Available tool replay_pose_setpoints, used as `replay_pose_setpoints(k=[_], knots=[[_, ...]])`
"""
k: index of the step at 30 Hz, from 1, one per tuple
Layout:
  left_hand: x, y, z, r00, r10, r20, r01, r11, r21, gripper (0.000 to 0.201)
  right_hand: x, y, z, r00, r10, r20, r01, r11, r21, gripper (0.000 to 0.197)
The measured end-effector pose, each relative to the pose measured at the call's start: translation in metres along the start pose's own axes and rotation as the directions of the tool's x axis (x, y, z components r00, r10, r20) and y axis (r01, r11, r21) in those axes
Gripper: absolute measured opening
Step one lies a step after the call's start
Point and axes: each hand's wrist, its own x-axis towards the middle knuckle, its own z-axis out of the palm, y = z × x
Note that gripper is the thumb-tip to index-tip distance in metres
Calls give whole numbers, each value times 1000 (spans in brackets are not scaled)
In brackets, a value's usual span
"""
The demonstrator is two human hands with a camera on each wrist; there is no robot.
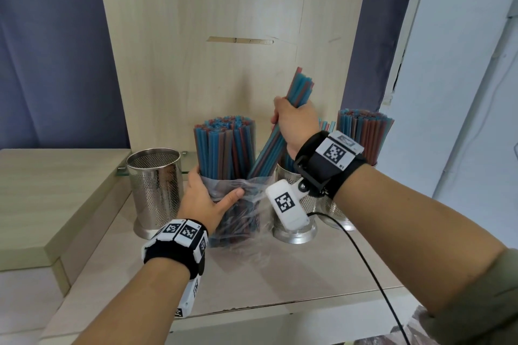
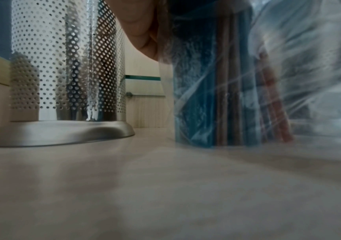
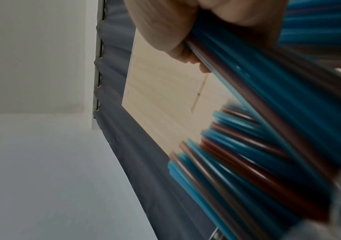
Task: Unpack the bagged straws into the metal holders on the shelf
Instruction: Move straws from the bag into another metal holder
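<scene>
- Bag (image 1: 238, 204) of straws stands on shelf (image 1: 280, 274), left hand (image 1: 204, 199) wrapped round it; loose film could tip and spill.
- Right hand (image 1: 294, 123) fisted on tilted straw bundle (image 1: 297, 87), lower ends still in bag; may drag neighbours out.
- Middle holder (image 1: 294, 230) part full: ends could snag. Left holder (image 1: 154, 176) empty.

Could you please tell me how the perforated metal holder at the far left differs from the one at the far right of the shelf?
The far-left perforated metal holder stands empty, while the far-right perforated metal holder is packed with upright blue and red-brown straws. The left one is in full view; the right one is largely hidden behind the right hand and its wrist. Both stand upright on the pale wooden shelf.
</scene>
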Motion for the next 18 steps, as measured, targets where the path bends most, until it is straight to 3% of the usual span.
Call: replay_pose_setpoints(k=[4, 7, 10, 18], knots=[[0, 1, -1, 1000, -9, 16, 8, 1000, 23, 125, 11, -20, -12, 998, -4, -58, 9, 997, 81, 16], [0, 2, -1, 1000, -19, 12, 19, 999, 39, 120, 15, -40, -22, 990, -72, -119, 84, 991, 103, 23], [-1, 1, -2, 1000, -14, 17, 14, 1000, 17, 127, 20, -57, -32, 983, -121, -138, 140, 981, 136, 22], [-2, 3, 0, 1000, -5, -7, 5, 1000, 23, 117, 50, -102, -61, 958, -239, -160, 256, 962, 92, 15]])
